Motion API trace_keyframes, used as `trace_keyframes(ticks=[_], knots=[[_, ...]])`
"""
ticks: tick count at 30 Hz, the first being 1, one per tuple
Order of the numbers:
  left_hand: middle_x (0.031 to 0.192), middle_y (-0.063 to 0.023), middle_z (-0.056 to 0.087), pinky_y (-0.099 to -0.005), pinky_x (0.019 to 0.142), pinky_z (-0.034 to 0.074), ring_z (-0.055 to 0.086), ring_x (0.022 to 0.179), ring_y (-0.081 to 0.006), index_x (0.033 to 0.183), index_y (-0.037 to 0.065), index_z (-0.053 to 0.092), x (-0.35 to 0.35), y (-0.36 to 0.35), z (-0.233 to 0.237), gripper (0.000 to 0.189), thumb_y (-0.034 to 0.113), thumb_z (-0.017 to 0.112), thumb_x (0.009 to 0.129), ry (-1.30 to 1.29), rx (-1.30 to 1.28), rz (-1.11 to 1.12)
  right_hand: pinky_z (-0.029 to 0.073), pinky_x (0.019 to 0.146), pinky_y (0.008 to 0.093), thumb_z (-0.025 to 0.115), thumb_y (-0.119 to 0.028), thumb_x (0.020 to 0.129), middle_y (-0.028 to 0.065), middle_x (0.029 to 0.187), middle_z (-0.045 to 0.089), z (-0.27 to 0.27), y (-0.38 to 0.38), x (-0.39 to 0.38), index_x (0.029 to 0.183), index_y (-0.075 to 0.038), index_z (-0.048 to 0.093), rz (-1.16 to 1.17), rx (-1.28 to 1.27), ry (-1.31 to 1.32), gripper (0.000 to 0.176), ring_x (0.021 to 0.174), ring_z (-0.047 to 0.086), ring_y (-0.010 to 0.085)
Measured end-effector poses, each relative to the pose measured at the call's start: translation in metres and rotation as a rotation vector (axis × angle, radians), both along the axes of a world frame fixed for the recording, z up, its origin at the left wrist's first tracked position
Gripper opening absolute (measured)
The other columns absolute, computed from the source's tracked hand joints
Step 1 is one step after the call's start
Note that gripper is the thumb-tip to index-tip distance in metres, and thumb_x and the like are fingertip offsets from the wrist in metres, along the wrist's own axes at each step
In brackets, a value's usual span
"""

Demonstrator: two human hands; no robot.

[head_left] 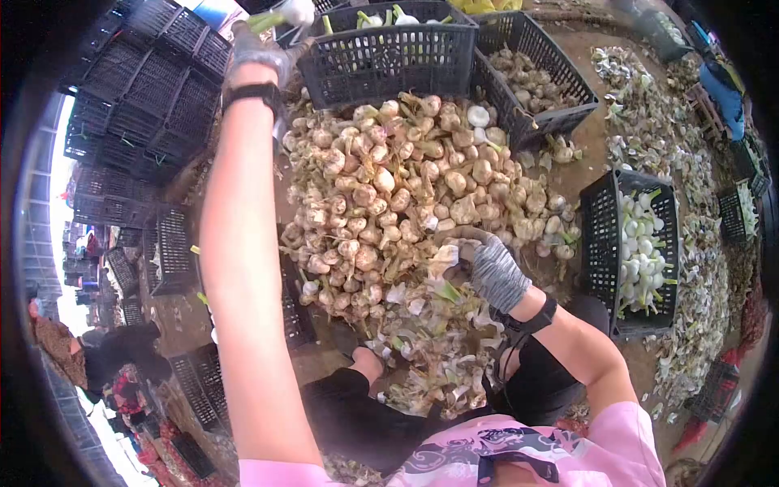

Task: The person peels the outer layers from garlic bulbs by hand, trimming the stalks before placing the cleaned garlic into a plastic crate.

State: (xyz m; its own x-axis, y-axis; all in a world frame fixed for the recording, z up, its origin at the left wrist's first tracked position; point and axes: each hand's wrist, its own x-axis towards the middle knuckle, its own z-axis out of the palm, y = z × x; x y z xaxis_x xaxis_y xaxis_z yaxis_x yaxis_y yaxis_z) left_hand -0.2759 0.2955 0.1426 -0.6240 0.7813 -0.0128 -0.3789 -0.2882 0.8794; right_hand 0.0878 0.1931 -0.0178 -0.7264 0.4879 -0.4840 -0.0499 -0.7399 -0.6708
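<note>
My left hand (pixel 260 55), in a grey glove, is stretched out at the top left beside the black crate (pixel 389 61). A white peeled garlic bulb (pixel 297 11) with a green stem shows at its fingers, which are closed around the stem. My right hand (pixel 497 272), in a grey knit glove, is over the lower right of the heap of unpeeled garlic (pixel 381 187). Its fingers are curled, and something pale, perhaps skins, lies at their tips. Loose garlic skins (pixel 442 349) lie below it.
Another black crate (pixel 560 122) holds unpeeled bulbs. A crate (pixel 600 252) of white bulbs stands at the right. Stacked black crates (pixel 146 89) rise at the upper left. Skins (pixel 690 308) cover the ground at the far right. A person (pixel 122 357) is at the lower left.
</note>
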Motion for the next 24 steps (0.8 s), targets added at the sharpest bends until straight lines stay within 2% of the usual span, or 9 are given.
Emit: trace_keyframes(ticks=[1, 5, 7, 10, 11, 13, 14, 17, 24], knots=[[0.119, -0.0202, 0.042, -0.0438, 0.080, 0.048, 0.046, 0.106, -0.0299, 0.116, 0.000, 0.039, 0.008, 0.001, 0.001, 0.041, 0.032, 0.035, 0.092, 0.220, -0.066, 0.008, 0.047, 0.051, 0.0227, 0.053, -0.015, 0.083, 0.0053, 0.079, 0.061, -0.004, 0.000, 0.000, 0.102, 0.000, 0.054, -0.002, -0.015, -0.008, 0.024, 0.061, 0.059, 0.0123], [0.107, -0.0122, 0.050, -0.0428, 0.088, 0.043, 0.050, 0.098, -0.0234, 0.117, 0.003, 0.041, -0.035, 0.003, -0.069, 0.038, 0.028, 0.044, 0.089, -0.034, -0.180, 0.158, 0.052, 0.058, 0.0255, 0.051, -0.009, 0.083, 0.0075, 0.086, 0.061, 0.005, 0.004, -0.001, 0.106, 0.002, 0.052, 0.124, 0.038, -0.052, 0.026, 0.069, 0.060, 0.0127], [0.103, -0.0116, 0.053, -0.0330, 0.083, 0.044, 0.049, 0.099, -0.0222, 0.110, 0.003, 0.047, 0.003, -0.026, -0.090, 0.034, 0.020, 0.054, 0.082, 0.184, -0.410, 0.385, 0.050, 0.055, 0.0239, 0.053, -0.011, 0.083, 0.0069, 0.087, 0.061, 0.010, 0.002, -0.001, 0.102, 0.002, 0.055, 0.070, 0.189, -0.071, 0.023, 0.064, 0.057, 0.0090], [0.121, -0.0125, 0.044, -0.0503, 0.089, 0.034, 0.041, 0.110, -0.0249, 0.119, 0.004, 0.040, 0.015, -0.064, -0.157, 0.051, 0.015, 0.060, 0.073, 0.041, -0.490, 0.650, 0.047, 0.055, 0.0235, 0.054, -0.018, 0.083, 0.0077, 0.086, 0.061, 0.007, 0.005, 0.002, 0.100, 0.002, 0.057, 0.171, 0.448, -0.190, 0.026, 0.064, 0.055, 0.0066], [0.121, -0.0131, 0.044, -0.0468, 0.089, 0.034, 0.042, 0.109, -0.0231, 0.123, 0.007, 0.035, 0.020, -0.075, -0.176, 0.057, 0.010, 0.060, 0.072, 0.062, -0.503, 0.653, 0.047, 0.055, 0.0235, 0.054, -0.018, 0.083, 0.0077, 0.086, 0.061, 0.007, 0.005, 0.002, 0.100, 0.002, 0.057, 0.169, 0.444, -0.184, 0.026, 0.064, 0.055, 0.0066], [0.121, -0.0150, 0.045, -0.0382, 0.092, 0.035, 0.045, 0.110, -0.0258, 0.122, 0.002, 0.038, 0.030, -0.095, -0.215, 0.056, 0.004, 0.063, 0.072, 0.155, -0.593, 0.669, 0.044, 0.049, 0.0217, 0.055, -0.030, 0.085, 0.0013, 0.075, 0.060, 0.007, 0.004, 0.002, 0.097, -0.002, 0.060, 0.379, 0.409, -0.287, 0.031, 0.057, 0.054, 0.0060], [0.122, -0.0167, 0.047, -0.0350, 0.091, 0.037, 0.048, 0.107, -0.0301, 0.122, -0.001, 0.040, -0.011, -0.101, -0.279, 0.057, 0.012, 0.065, 0.072, 0.560, -0.654, 0.621, 0.044, 0.049, 0.0217, 0.055, -0.030, 0.085, 0.0013, 0.075, 0.060, 0.004, 0.000, 0.001, 0.097, -0.002, 0.060, 0.376, 0.409, -0.283, 0.031, 0.057, 0.054, 0.0060], [0.122, -0.0189, 0.047, -0.0326, 0.090, 0.037, 0.048, 0.108, -0.0312, 0.122, -0.002, 0.042, 0.007, -0.101, -0.259, 0.057, 0.019, 0.065, 0.073, 0.768, -0.893, 0.497, 0.047, 0.061, 0.0298, 0.058, -0.029, 0.082, 0.0094, 0.075, 0.060, -0.008, -0.016, 0.000, 0.098, -0.001, 0.059, 0.285, 1.312, -0.304, 0.033, 0.061, 0.056, 0.0174], [0.086, -0.0165, 0.062, -0.0353, 0.070, 0.046, 0.060, 0.075, -0.0288, 0.095, 0.000, 0.057, 0.057, -0.100, -0.204, 0.036, 0.028, 0.063, 0.073, 1.171, -0.759, 0.125, 0.046, 0.077, 0.0302, 0.064, -0.022, 0.077, 0.0143, 0.110, 0.054, -0.002, -0.008, -0.008, 0.114, -0.003, 0.050, 0.305, 0.930, -0.470, 0.043, 0.097, 0.055, 0.0209]])
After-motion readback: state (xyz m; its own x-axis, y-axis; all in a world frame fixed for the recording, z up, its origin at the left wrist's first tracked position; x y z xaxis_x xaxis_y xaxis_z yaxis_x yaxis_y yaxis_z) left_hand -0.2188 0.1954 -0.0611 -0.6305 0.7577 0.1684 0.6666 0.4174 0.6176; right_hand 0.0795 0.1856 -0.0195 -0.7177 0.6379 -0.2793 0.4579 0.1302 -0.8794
